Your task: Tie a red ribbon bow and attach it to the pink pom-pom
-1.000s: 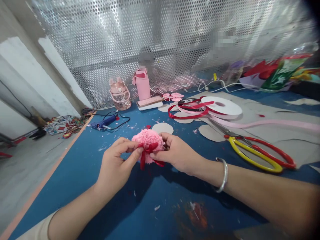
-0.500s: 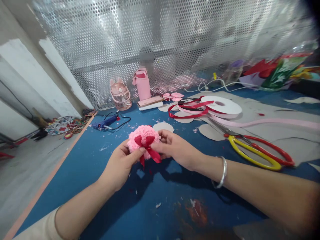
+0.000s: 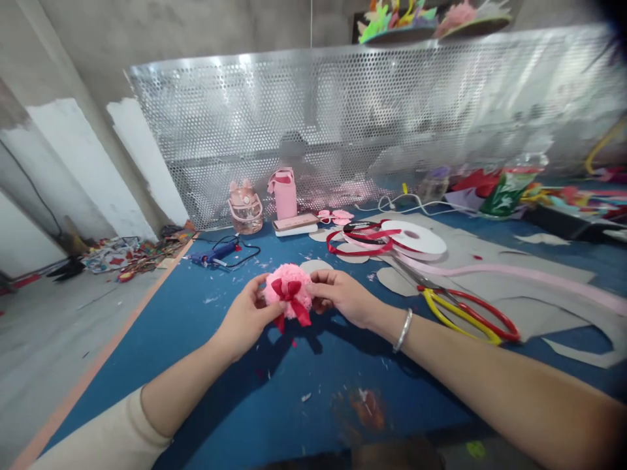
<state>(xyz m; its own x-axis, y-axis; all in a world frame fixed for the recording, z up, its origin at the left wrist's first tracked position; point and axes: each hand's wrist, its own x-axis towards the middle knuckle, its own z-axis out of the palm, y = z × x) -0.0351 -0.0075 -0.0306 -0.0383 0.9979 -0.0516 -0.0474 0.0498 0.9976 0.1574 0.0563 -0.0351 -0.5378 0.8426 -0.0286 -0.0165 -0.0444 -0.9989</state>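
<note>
A fluffy pink pompom-like piece [image 3: 301, 293] with a red ribbon bow [image 3: 287, 291] on its front is held up just above the blue table [image 3: 230, 418]. My left hand [image 3: 249, 314] grips its left side, thumb at the front by the bow's tails and fingers behind. On the right edge, my right hand [image 3: 343, 295] pinches it between thumb and fingers. The tails of the bow hang down below. Part of a pale cardboard disc [image 3: 317, 266] shows just behind the pompom piece. What lies at its back is hidden.
Scissors [image 3: 463, 313] with red and yellow handles lie right, near ribbon spools [image 3: 426, 239] and grey cardboard [image 3: 494, 251]. A blue glue gun [image 3: 215, 254] is at left. A phone [image 3: 295, 222], pink bottle [image 3: 284, 196] and clear-bottomed cup [image 3: 245, 210] stand before a perforated metal panel [image 3: 220, 124].
The view has tilted up, bringing the panel's top edge and colourful hanging items into sight. My right thumb has drawn back from the bow to the pompom piece's right edge.
</note>
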